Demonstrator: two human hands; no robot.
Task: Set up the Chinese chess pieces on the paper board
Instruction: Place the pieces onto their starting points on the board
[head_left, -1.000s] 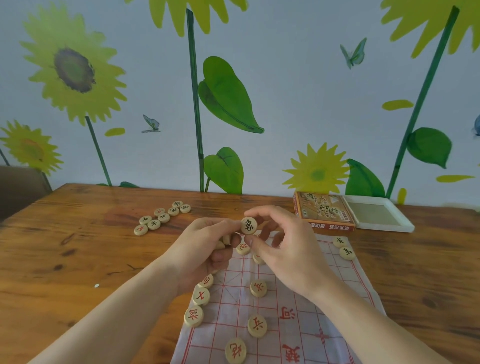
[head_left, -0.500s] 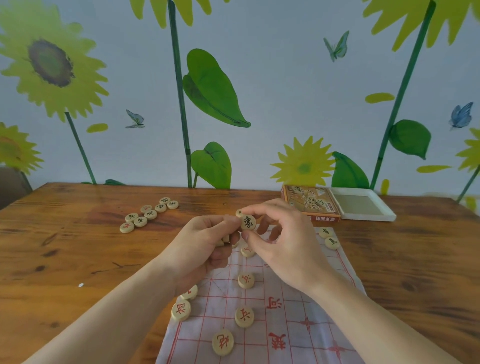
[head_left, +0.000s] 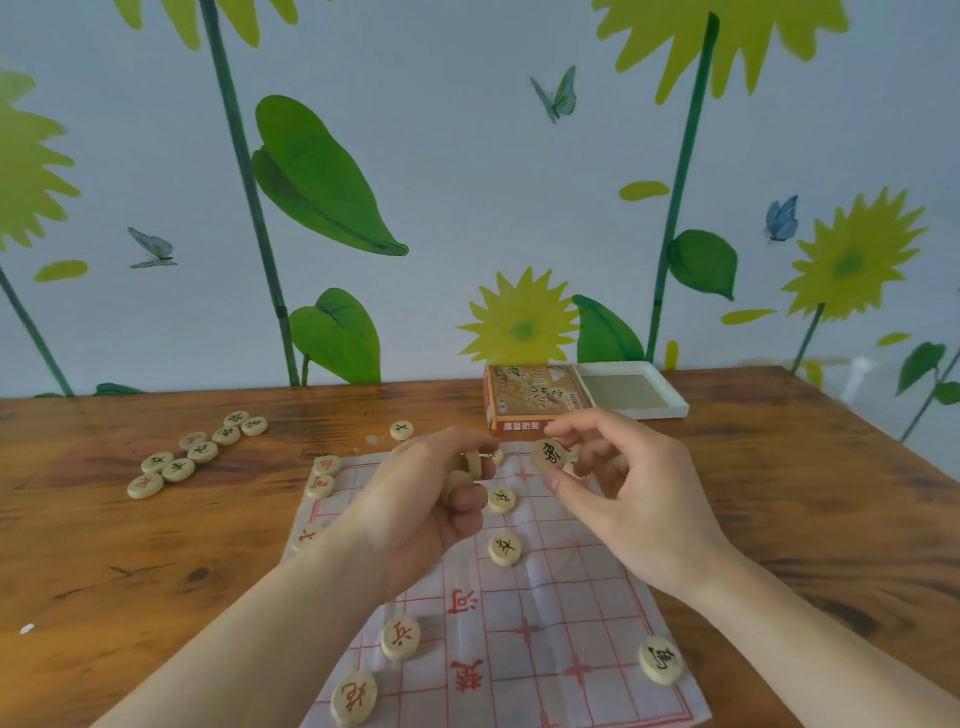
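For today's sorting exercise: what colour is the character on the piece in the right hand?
Black, on a pale wooden piece; head view.

Both forearms are bare, the left hand (head_left: 415, 499) and right hand (head_left: 631, 499) ungloved.

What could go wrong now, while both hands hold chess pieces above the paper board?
The left hand holds several pieces loosely; one may slip and knock the placed pieces below. The right hand only pinches the black piece at its edge. The paper board is creased, so pieces may slide.
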